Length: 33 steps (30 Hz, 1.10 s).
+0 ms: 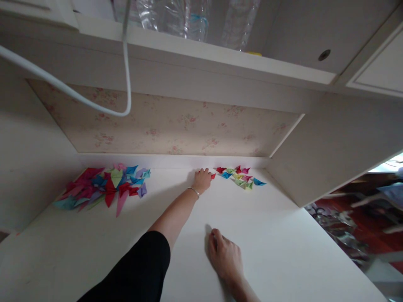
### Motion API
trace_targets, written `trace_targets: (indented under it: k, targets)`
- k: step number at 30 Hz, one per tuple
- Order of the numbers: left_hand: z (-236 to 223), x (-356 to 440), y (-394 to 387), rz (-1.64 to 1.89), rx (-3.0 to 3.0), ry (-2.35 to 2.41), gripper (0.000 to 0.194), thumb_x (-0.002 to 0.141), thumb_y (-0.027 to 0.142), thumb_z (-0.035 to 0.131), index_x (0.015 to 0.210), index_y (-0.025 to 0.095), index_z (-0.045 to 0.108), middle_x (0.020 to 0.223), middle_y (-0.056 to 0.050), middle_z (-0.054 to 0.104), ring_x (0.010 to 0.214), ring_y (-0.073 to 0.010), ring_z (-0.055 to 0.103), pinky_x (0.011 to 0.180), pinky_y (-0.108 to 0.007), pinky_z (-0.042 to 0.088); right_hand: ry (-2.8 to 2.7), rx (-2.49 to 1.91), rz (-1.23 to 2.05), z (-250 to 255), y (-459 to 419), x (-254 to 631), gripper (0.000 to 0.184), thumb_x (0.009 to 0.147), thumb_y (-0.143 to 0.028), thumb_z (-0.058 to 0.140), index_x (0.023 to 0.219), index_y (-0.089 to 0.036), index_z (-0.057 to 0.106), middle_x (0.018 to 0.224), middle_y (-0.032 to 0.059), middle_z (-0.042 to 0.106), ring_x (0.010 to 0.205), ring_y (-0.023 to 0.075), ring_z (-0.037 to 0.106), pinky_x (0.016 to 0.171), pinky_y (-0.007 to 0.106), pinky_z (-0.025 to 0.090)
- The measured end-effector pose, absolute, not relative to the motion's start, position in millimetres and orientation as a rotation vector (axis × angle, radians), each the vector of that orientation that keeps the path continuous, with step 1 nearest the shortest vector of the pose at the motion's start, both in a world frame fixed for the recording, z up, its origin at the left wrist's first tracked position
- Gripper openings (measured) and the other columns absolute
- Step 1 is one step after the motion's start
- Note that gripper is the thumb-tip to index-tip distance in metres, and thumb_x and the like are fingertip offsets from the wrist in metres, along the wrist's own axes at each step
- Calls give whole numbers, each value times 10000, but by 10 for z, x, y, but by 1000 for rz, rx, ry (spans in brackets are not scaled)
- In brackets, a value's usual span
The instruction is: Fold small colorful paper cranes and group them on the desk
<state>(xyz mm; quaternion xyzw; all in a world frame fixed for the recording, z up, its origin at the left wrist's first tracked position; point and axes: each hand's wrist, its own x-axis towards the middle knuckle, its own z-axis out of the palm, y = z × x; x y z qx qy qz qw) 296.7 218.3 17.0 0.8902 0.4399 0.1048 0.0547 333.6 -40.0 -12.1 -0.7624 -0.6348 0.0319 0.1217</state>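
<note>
My left hand (202, 181), with a thin bracelet at the wrist, reaches to the back of the white desk. Its fingers are closed down at a small red origami crane (213, 176), which peeks out at their right side. Just right of it lies a loose group of small folded paper cranes (238, 177) in red, blue, green, yellow and pink. Nearer to me, my right hand (225, 255) rests on the desk, its fingers curled in and nothing visible in them. A bigger heap of colourful origami cranes (108, 184) lies at the back left.
The white desk (267, 243) runs between side panels, with a floral back panel (182, 126) behind. Overhead, a shelf (204, 48) holds clear plastic bottles (241, 23). A white cable (94, 107) hangs down at the upper left. Cluttered floor shows at the right.
</note>
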Motion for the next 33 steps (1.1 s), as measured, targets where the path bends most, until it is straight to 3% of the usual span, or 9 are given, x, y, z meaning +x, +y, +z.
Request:
trace_targets:
  k: [4, 9, 17, 26, 29, 33]
  targets:
    - [245, 2892, 2092, 283, 2744, 1313, 314, 937, 140, 347, 1142, 173, 583, 1180, -141, 533, 1098, -255, 472, 858, -401, 438, -1864, -2239, 110, -119, -402, 3338, 242, 957, -323, 342, 950, -257, 575, 719, 4, 710, 569, 162, 646, 489, 250, 256]
    - [323, 2683, 1795, 238, 2809, 1232, 280, 944, 146, 348, 1079, 172, 591, 1059, -117, 606, 1006, -231, 542, 791, -345, 477, -1885, -2268, 106, -102, -412, 3340, 240, 964, -327, 336, 968, -263, 568, 732, -1, 715, 580, 171, 653, 488, 252, 243]
    - [532, 1885, 1411, 199, 2867, 1280, 269, 956, 176, 347, 1071, 193, 589, 1042, -105, 624, 993, -223, 560, 773, -327, 474, -1885, -2277, 165, -94, -442, 3333, 267, 967, -360, 328, 1012, -267, 575, 778, 19, 727, 609, 191, 666, 494, 257, 263]
    - [973, 265, 1678, 201, 2736, 1839, 230, 932, 195, 406, 1046, 160, 603, 1058, -137, 616, 1038, -270, 549, 872, -403, 438, -1908, -2283, 193, -116, -462, 3352, 275, 968, -378, 330, 1032, -274, 577, 811, 20, 731, 645, 201, 669, 521, 263, 297]
    - [1089, -194, 1786, 234, 2637, 2043, 286, 944, 215, 352, 1069, 115, 589, 1042, -171, 606, 1034, -316, 544, 850, -471, 450, -1909, -2287, 194, -103, -472, 3344, 286, 971, -384, 322, 1035, -272, 577, 815, 23, 732, 656, 205, 673, 522, 267, 290]
    - [1172, -652, 1900, 396, 2474, 2265, 311, 949, 300, 375, 1089, 99, 566, 1189, -195, 533, 1104, -361, 505, 845, -530, 455, -1914, -2273, 180, -93, -491, 3319, 303, 977, -374, 299, 1038, -263, 574, 811, 22, 729, 665, 213, 678, 517, 272, 269]
